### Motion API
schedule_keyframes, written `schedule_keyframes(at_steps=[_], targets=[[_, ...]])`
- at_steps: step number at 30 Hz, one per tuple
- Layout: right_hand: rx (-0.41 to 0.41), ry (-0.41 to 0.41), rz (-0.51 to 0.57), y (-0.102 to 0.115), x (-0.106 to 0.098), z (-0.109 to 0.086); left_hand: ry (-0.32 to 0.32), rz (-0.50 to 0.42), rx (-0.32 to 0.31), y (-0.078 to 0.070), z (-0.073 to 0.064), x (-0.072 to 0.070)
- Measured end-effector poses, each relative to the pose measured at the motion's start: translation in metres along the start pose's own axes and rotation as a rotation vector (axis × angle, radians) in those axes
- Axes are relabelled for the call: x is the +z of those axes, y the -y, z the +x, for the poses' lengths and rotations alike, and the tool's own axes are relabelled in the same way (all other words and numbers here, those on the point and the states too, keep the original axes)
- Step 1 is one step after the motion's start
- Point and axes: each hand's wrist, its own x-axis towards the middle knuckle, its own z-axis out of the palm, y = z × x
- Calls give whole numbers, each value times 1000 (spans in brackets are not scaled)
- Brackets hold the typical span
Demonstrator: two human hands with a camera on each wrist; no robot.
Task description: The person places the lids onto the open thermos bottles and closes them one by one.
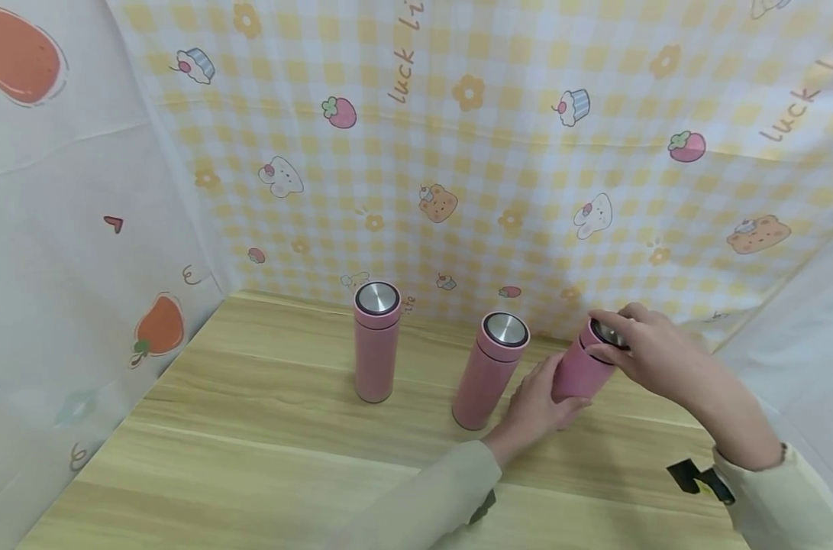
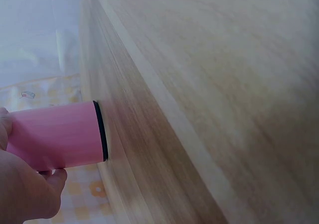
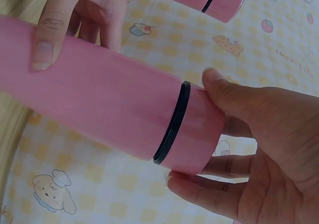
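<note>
The rightmost pink thermos flask [image 1: 581,374] is between both hands. My left hand [image 1: 531,403] grips its body, thumb on the near side in the right wrist view. My right hand [image 1: 660,357] holds the cap [image 3: 199,129] at the top, thumb on one side and fingers on the other. A dark ring separates the cap from the body. In the left wrist view, the flask's black-rimmed base [image 2: 101,131] is at the wooden tabletop. Just left of my left hand stands another pink flask [image 1: 483,386] with a silver-topped lid.
A third pink flask [image 1: 375,359] stands upright farther left on the wooden table [image 1: 251,443]. Behind the table hangs a yellow checked cloth [image 1: 389,168] with cartoon prints. White cloth [image 1: 66,252] hangs along the left side.
</note>
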Motion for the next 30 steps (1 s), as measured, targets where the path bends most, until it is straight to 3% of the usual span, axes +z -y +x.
schedule_keyframes(at_steps=[6, 9, 15, 18, 30], targets=[[70, 61, 52, -5, -2, 0, 1, -13, 5, 0, 0, 0], [42, 75, 116, -12, -5, -1, 6, -13, 3, 0, 1, 1], [-101, 109, 302, -26, -8, -4, 5, 9, -20, 0, 1, 1], [-121, 125, 344, -29, -8, -5, -2, 21, -25, -2, 1, 1], [-25, 116, 211, -13, -8, -4, -3, 31, -34, -6, -1, -3]])
